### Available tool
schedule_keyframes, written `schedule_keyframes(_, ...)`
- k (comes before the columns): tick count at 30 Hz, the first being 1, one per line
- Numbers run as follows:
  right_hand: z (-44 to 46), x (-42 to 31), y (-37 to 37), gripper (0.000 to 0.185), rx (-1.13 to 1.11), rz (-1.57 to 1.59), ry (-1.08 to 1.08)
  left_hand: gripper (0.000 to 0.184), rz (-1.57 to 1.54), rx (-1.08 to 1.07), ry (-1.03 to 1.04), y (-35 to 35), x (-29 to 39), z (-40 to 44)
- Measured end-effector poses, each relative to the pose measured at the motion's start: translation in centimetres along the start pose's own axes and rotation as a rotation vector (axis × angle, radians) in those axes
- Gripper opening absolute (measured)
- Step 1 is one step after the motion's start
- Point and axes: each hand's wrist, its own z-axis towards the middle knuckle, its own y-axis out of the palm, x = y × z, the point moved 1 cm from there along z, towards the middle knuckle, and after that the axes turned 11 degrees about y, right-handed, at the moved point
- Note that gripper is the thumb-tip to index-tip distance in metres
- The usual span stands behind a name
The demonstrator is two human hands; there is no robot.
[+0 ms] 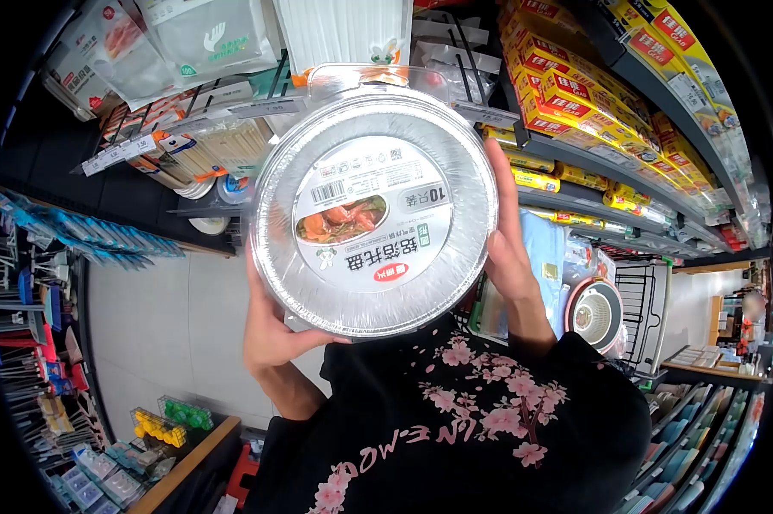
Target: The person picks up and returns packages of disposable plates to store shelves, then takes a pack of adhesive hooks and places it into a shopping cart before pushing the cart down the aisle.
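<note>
In front of my chest I hold a pack of round aluminium foil trays (pixel 442 274) by its two sides. Its silver rim and pleated walls show through clear packaging. A round label (pixel 352 184), upside down to me, carries a food photo and "10" with Chinese text. My left hand (pixel 275 330) grips the lower left edge, thumb underneath near the rim and its other fingers mostly hidden. On the right edge, my right hand (pixel 510 248) has its fingers stretched up along the rim and the thumb against the side.
Shelves with yellow boxes (pixel 566 107) rise on the right. White hanging packs (pixel 206 38) and a price rail (pixel 121 154) are ahead on the left. A trolley (pixel 643 300) with a pink-rimmed round pot (pixel 593 317) stands right. Tiled floor (pixel 138 325) lies left, beside racks of goods.
</note>
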Motion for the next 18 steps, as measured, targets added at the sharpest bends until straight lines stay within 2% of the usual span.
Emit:
schedule_keyframes(3,-0.2,-0.4,0.0,0.114,-0.020,-0.022,-0.004,0.147,-0.040,0.028,-0.018,0.1,0.5,0.0)
schedule_keyframes(5,-0.4,-0.1,-0.2,0.108,-0.145,0.038,-0.116,0.145,-0.059,-0.040,0.024,-0.7,0.0,-0.2)
schedule_keyframes(9,-0.5,-0.4,-0.1,0.108,-0.167,0.061,-0.120,0.145,-0.048,-0.066,0.029,-3.1,-1.9,-2.3)
schedule_keyframes(11,-0.6,-0.3,0.1,0.106,-0.222,0.236,0.013,0.125,-0.049,-0.014,-0.243,-4.8,-3.8,-4.1)
schedule_keyframes(12,-0.5,0.3,0.0,0.093,-0.263,0.311,-0.003,0.122,-0.044,-0.010,-0.303,-5.2,-4.5,-4.8)
schedule_keyframes(13,-0.4,0.2,-0.1,0.093,-0.266,0.310,-0.003,0.119,-0.060,-0.001,-0.288,-5.5,-5.2,-5.1)
schedule_keyframes(15,-0.4,0.2,0.0,0.080,-0.363,0.271,0.137,0.114,-0.095,0.017,-0.276,-5.9,-6.1,-5.8)
schedule_keyframes(16,-0.3,0.5,0.3,0.073,-0.391,0.265,0.103,0.111,-0.119,0.028,-0.252,-5.9,-6.6,-6.1)
schedule_keyframes(18,-0.2,0.7,0.9,0.072,-0.381,0.278,0.135,0.105,-0.174,0.054,-0.183,-5.9,-7.4,-6.5)
